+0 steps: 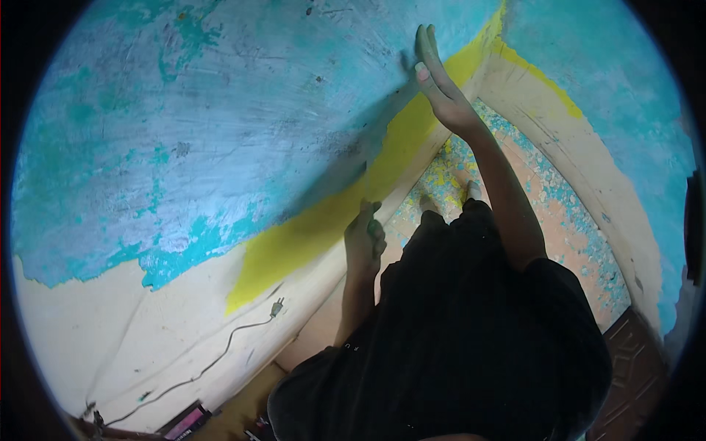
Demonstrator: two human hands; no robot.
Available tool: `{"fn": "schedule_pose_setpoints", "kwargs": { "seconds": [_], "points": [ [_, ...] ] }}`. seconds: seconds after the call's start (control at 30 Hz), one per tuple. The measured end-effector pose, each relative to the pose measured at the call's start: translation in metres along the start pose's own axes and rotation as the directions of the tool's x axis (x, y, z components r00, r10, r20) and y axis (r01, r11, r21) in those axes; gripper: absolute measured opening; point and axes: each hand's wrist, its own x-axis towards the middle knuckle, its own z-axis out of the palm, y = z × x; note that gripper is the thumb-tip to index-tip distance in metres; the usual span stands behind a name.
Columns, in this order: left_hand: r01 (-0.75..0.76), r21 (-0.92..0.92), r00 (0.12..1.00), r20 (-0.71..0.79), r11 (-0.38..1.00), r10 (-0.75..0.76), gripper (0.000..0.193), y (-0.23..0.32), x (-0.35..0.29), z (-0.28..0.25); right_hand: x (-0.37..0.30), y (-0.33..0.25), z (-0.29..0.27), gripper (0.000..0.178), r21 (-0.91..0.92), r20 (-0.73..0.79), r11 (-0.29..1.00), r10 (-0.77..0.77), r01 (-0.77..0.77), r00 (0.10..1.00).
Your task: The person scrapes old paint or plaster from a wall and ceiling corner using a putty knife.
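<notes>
Patchy blue and turquoise over most of the wall [220, 125], giving way to a pale cream strip [88, 316] along the bottom. Between blue and cream, a yellow band [294, 239]: long axis slanting from lower left to upper right, pointing up toward the room corner [487, 55]. Right hand [447, 103] beside the upper stretch of that band, raised on a long bare forearm [507, 191]: open, fingers straight and close together, pointing upward, thumb extended; contact with the wall hard to judge. Left hand [362, 242] lower down, in front of the middle of the band: fingers curled inward, too dim to tell whether empty or wrapped around something small. Dark shadow [331, 169] across the blue just above. Underfoot, a floor [544, 176] scattered with blue, white and yellow flakes. At lower left, a dark cord [229, 344] against the cream, plug [276, 309] prongs pointing upward.
</notes>
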Motion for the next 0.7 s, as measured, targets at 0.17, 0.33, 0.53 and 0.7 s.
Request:
{"fn": "schedule_pose_setpoints", "kwargs": {
  "seconds": [0.17, 0.33, 0.53, 0.7],
  "points": [
    [-0.056, -0.007, 0.989, 0.14, 0.998, 0.056, 0.045, -0.003, 0.043, 0.024, 0.001, -0.005, 0.014, 0.064, -0.006, -0.049, 1.0, -0.008, 0.008, 0.999],
    [-0.029, -0.043, 0.979, 0.2, 0.999, 0.037, 0.045, 0.003, 0.028, 0.027, -0.018, -0.001, 0.003, 0.061, 0.046, -0.05, 0.997, 0.058, -0.056, 0.997],
    [-0.058, 0.016, 0.983, 0.175, 0.998, 0.054, 0.046, 0.013, 0.028, 0.029, -0.086, 0.021, 0.03, 0.053, -0.058, 0.023, 0.943, 0.33, -0.328, 0.944],
    [-0.062, -0.03, 0.983, 0.169, 0.998, 0.066, 0.036, 0.01, 0.041, 0.058, -0.136, -0.007, 0.06, 0.051, -0.065, 0.179, 0.916, 0.402, -0.397, 0.898]
  ]
}}
